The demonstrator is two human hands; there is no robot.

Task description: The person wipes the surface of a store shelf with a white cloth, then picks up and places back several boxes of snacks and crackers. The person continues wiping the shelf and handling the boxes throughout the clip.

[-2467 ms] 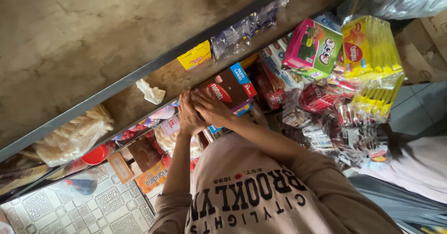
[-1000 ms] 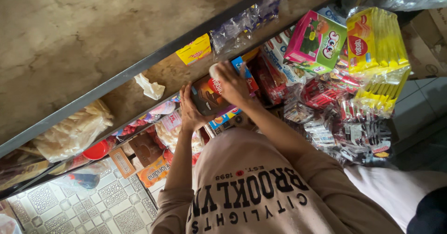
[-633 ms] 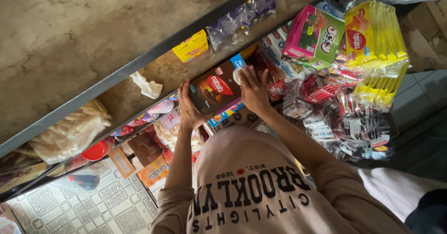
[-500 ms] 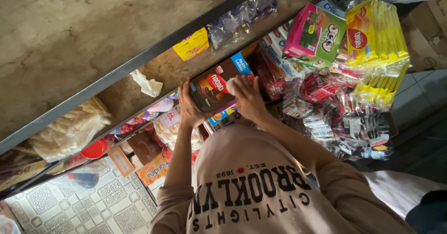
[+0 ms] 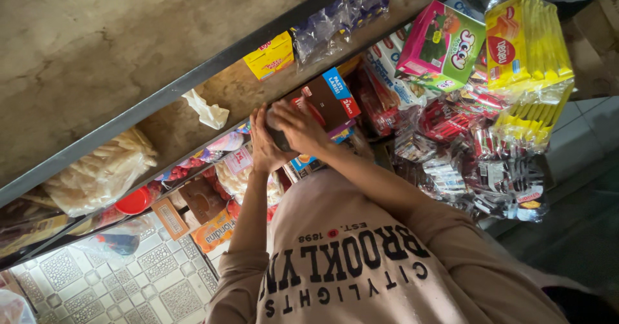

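Clear bag of pale crackers (image 5: pixel 97 172), lower shelf, far left. Crumpled white paper scrap (image 5: pixel 206 109) on the brown wooden shelf board (image 5: pixel 167 127). Left hand (image 5: pixel 263 145): fingers curled against the near end of a dark brown rectangular carton with blue corner (image 5: pixel 325 101), touching it. Right hand (image 5: pixel 298 127): fingers spread, closed over the same carton's front face. Carton lies tilted at the shelf edge, beside a small yellow box (image 5: pixel 271 56). Further right: pink-and-green box (image 5: pixel 442 43), yellow wafer packs (image 5: pixel 525 47). Above, bare concrete wall (image 5: pixel 116 34); below left, patterned floor tiles (image 5: pixel 116 285).
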